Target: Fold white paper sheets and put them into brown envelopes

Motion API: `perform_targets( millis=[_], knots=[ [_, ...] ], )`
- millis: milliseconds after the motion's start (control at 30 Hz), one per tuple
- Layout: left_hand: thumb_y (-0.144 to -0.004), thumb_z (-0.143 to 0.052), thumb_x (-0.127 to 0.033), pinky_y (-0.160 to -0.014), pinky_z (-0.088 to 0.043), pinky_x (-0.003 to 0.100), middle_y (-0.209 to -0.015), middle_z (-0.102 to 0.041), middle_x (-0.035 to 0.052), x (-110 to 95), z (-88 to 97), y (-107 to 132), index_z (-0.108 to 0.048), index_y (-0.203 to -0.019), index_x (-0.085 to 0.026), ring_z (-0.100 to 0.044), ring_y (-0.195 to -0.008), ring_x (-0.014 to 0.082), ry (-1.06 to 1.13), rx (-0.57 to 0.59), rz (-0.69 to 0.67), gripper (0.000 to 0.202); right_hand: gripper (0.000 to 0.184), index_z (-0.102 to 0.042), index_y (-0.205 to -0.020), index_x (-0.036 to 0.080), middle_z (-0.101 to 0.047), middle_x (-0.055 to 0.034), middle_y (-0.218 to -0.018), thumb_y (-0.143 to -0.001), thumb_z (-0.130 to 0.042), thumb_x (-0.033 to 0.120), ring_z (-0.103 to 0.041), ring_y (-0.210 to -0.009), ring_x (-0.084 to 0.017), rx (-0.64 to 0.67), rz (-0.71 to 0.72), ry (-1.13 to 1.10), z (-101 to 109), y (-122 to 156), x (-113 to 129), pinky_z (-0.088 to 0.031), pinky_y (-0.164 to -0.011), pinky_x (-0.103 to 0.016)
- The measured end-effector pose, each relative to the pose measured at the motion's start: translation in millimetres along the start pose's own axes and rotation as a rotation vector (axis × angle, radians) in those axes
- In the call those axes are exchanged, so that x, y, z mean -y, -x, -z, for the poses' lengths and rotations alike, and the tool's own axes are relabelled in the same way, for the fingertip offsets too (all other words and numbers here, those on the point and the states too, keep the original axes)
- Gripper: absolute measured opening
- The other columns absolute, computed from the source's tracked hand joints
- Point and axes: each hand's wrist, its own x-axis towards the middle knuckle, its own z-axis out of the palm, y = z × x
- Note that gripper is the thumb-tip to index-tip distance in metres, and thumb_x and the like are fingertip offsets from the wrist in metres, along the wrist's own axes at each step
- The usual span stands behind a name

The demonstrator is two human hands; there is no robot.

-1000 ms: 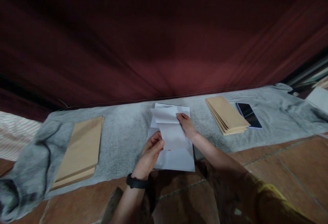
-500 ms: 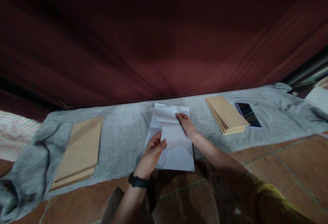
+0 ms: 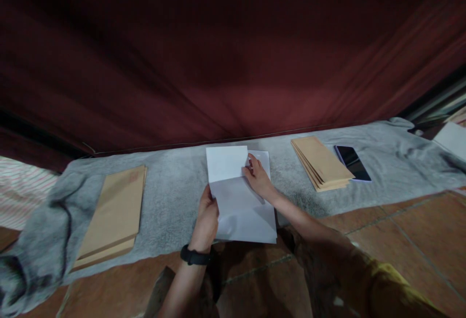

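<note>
A creased white sheet of paper (image 3: 229, 194) is opened out over another white sheet (image 3: 265, 160), whose right side shows from under it. Along the upper sheet's left edge, my left hand (image 3: 207, 217) is closed with the paper between thumb and fingers; a black band circles that wrist. My right hand (image 3: 258, 178) lies over the right side of the same sheet, its thumb and curled fingers pinching near the edge. Part of the lower sheet is hidden by the upper one and my right hand.
Brown envelopes (image 3: 116, 206) lie stacked at the left, and another stack of brown envelopes (image 3: 320, 160) lies at the right. Beside it rests a phone (image 3: 353, 162). Everything sits on a grey blanket (image 3: 174, 187) over floor tiles (image 3: 411, 240), with a dark red cloth (image 3: 233, 90) behind.
The folded sheet has been opened out and now covers most of the one beneath. My left hand has moved left to its edge; my right hand has shifted slightly left.
</note>
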Motion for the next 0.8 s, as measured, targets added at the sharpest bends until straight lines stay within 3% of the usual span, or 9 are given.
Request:
perform_targets(
  millis=[67, 167, 267, 333, 533, 667, 800],
  knots=[
    [-0.062, -0.079, -0.02, -0.079, -0.056, 0.031, -0.096, -0.075, 0.0023, -2.0, -1.4, -0.3, -0.063, -0.106, -0.019, -0.071, -0.089, 0.0206, 0.043, -0.044, -0.009, 0.047, 0.064, -0.036, -0.152, 0.02, -0.043, -0.0171, -0.15, -0.096, -0.049, 0.047, -0.041, -0.138, -0.028, 0.041, 0.146, 0.146, 8.2, 6.5, 12.9, -0.032, -0.115, -0.047],
    [-0.056, -0.084, -0.02, -0.076, -0.057, 0.031, -0.086, -0.075, -0.0005, -7.9, -1.2, -2.1, -0.062, -0.101, -0.02, -0.072, -0.083, 0.0204, 0.123, -0.101, -0.012, 0.05, 0.071, -0.024, -0.158, 0.028, -0.02, -0.0114, -0.165, -0.097, -0.049, 0.055, -0.017, -0.153, -0.027, 0.232, 0.332, 0.232, 23.0, 15.5, 36.5, -0.019, -0.122, -0.051],
    [-0.05, -0.089, -0.02, -0.073, -0.057, 0.031, -0.08, -0.074, -0.0023, -13.5, 1.4, -5.3, -0.061, -0.095, -0.02, -0.071, -0.077, 0.0203, 0.171, -0.161, 0.007, 0.053, 0.092, -0.014, -0.161, 0.031, -0.017, -0.0115, -0.167, -0.088, -0.061, 0.063, -0.016, -0.153, -0.028, 0.489, 0.525, 0.258, 32.8, 23.3, 55.7, -0.008, -0.123, -0.056],
    [-0.049, -0.09, -0.02, -0.071, -0.056, 0.03, -0.081, -0.074, -0.0026, -14.8, 2.9, -7.6, -0.061, -0.093, -0.021, -0.071, -0.076, 0.0195, 0.176, -0.17, -0.008, 0.053, 0.097, -0.015, -0.161, 0.03, -0.02, -0.0125, -0.166, -0.085, -0.066, 0.063, -0.02, -0.152, -0.03, 0.542, 0.584, 0.292, 34.4, 27.2, 61.8, -0.004, -0.122, -0.058],
    [-0.062, -0.084, -0.023, -0.076, -0.053, 0.026, -0.097, -0.073, -0.0008, -8.0, -1.0, -11.1, -0.061, -0.098, -0.022, -0.068, -0.081, 0.0144, 0.028, -0.199, -0.211, 0.043, 0.073, -0.022, -0.159, 0.03, -0.032, -0.0112, -0.162, -0.097, -0.054, 0.05, -0.027, -0.15, -0.023, 0.512, 0.497, 0.249, 31.2, 28.9, 55.5, -0.013, -0.123, -0.054],
    [-0.066, -0.083, -0.023, -0.084, -0.052, 0.026, -0.104, -0.072, -0.0011, -4.3, -5.3, -9.0, -0.061, -0.104, -0.022, -0.067, -0.089, 0.0144, -0.014, -0.154, -0.273, 0.044, 0.05, -0.042, -0.151, 0.028, -0.048, -0.0089, -0.153, -0.101, -0.045, 0.035, -0.039, -0.144, -0.022, 0.439, 0.476, 0.154, 33.4, 24.9, 52.6, -0.015, -0.122, -0.053],
    [-0.068, -0.084, -0.025, -0.082, -0.053, 0.028, -0.103, -0.073, -0.0008, -3.9, -6.9, -3.0, -0.061, -0.11, -0.024, -0.069, -0.087, 0.016, -0.014, -0.138, -0.241, 0.048, 0.035, -0.068, -0.122, 0.024, -0.071, -0.0056, -0.121, -0.101, -0.043, 0.037, -0.063, -0.115, -0.023, 0.228, 0.292, -0.062, 40.1, 15.4, 53.8, -0.042, -0.106, -0.042]
  ],
)
